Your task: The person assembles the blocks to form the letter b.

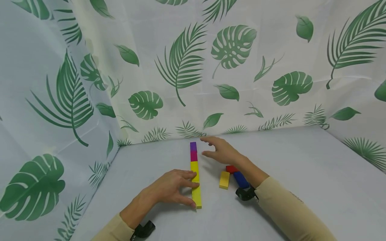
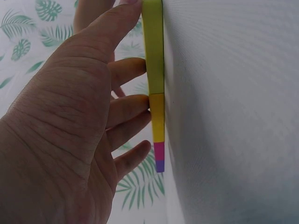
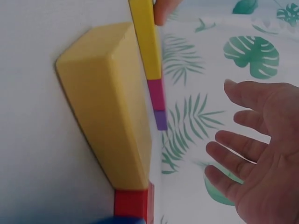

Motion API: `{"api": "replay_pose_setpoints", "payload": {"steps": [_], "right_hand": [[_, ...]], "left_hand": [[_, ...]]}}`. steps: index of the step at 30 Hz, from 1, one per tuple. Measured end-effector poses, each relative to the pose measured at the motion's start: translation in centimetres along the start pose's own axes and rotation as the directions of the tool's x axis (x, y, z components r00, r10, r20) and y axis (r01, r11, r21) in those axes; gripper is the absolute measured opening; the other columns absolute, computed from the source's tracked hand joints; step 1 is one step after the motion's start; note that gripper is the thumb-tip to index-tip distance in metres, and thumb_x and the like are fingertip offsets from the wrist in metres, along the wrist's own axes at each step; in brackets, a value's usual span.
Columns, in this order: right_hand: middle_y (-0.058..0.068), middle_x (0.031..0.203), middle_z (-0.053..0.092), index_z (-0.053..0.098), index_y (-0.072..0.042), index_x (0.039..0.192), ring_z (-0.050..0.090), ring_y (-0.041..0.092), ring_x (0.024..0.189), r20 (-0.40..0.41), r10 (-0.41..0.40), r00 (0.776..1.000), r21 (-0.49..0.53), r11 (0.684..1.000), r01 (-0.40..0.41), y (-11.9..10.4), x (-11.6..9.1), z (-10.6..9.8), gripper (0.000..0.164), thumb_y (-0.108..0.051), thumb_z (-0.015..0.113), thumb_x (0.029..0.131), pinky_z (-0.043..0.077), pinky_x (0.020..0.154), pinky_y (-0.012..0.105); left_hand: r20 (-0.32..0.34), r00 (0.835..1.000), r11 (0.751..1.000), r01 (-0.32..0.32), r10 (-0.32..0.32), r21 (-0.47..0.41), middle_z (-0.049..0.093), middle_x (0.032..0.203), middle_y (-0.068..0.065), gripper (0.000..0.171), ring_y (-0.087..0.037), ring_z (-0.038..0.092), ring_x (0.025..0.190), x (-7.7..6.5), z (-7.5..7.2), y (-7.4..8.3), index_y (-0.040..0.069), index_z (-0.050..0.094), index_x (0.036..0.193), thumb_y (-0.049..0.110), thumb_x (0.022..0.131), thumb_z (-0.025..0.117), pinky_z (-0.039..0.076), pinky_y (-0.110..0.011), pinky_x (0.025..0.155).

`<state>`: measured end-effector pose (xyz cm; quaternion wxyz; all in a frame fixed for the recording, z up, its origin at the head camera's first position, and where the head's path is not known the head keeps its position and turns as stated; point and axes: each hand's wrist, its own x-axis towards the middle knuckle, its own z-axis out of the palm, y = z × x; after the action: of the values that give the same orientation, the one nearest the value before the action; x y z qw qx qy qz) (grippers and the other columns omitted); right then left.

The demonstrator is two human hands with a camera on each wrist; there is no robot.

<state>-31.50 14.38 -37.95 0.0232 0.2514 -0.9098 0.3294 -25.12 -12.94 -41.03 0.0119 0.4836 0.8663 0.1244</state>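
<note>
A straight row of blocks lies end to end on the table, running away from me. From far to near come a purple block [image 1: 193, 146], a magenta block [image 1: 194, 156], a yellow block [image 1: 194, 166] and a yellow-green block [image 1: 197, 198]. My left hand [image 1: 170, 185] touches the row's near part with nearly straight fingers, its thumb by the near end. Beside the far end, my right hand [image 1: 223, 150] hovers with spread fingers and holds nothing. Below that forearm lie a loose yellow-orange block [image 1: 224, 180], a red block [image 1: 231, 169] and a blue block [image 1: 241, 179], partly covered by the arm.
The white table [image 1: 289, 160] meets a leaf-patterned curtain [image 1: 187, 87] at the back and on both sides. A dark wrist camera [image 1: 245, 194] sits under the right wrist, close to the blue block. Another wrist camera [image 1: 144, 230] hangs by the left sleeve.
</note>
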Motion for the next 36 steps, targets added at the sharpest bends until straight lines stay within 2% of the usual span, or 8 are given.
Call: {"api": "replay_pose_setpoints", "payload": {"steps": [5,13,26,36], "right_hand": [[0.009,0.153,0.056,0.052,-0.019,0.154,0.057,0.037,0.134,0.042,-0.017,0.999,0.027,1.000,0.016,0.6,-0.8,-0.8,0.061,-0.028,0.075,0.098,0.054,0.105,0.057],[0.011,0.150,0.058,0.055,-0.020,0.151,0.058,0.037,0.132,0.181,-0.053,0.982,0.068,0.997,0.041,1.9,-2.0,-1.7,0.057,-0.027,0.074,0.098,0.051,0.108,0.060],[0.012,0.144,0.063,0.059,-0.020,0.147,0.060,0.038,0.130,0.263,-0.075,0.962,0.100,0.994,0.050,1.8,-2.4,-2.4,0.053,-0.027,0.075,0.098,0.049,0.110,0.061],[0.009,0.142,0.066,0.064,-0.017,0.144,0.062,0.032,0.127,0.384,-0.085,0.920,0.096,0.994,0.051,2.0,-2.6,-2.9,0.052,-0.022,0.079,0.094,0.051,0.108,0.058]], "left_hand": [[-0.004,1.000,1.000,-0.007,0.007,0.010,0.059,0.151,0.000,0.071,-0.014,0.052,0.144,0.0,0.0,0.0,0.031,0.071,0.136,0.077,0.081,0.070,0.046,-0.045,0.118],[-0.002,1.000,1.000,-0.008,0.008,0.013,0.059,0.151,-0.001,0.072,-0.014,0.052,0.144,0.1,0.2,-0.1,0.030,0.071,0.136,0.077,0.081,0.069,0.046,-0.045,0.118],[-0.004,1.000,1.000,-0.012,0.012,0.006,0.058,0.152,-0.002,0.074,-0.016,0.051,0.145,0.1,-0.1,0.1,0.029,0.071,0.136,0.077,0.081,0.070,0.045,-0.045,0.119],[0.006,1.000,1.000,0.002,-0.002,0.002,0.057,0.153,0.000,0.074,-0.015,0.050,0.146,0.1,0.0,0.0,0.031,0.069,0.137,0.079,0.081,0.068,0.044,-0.046,0.119]]}}
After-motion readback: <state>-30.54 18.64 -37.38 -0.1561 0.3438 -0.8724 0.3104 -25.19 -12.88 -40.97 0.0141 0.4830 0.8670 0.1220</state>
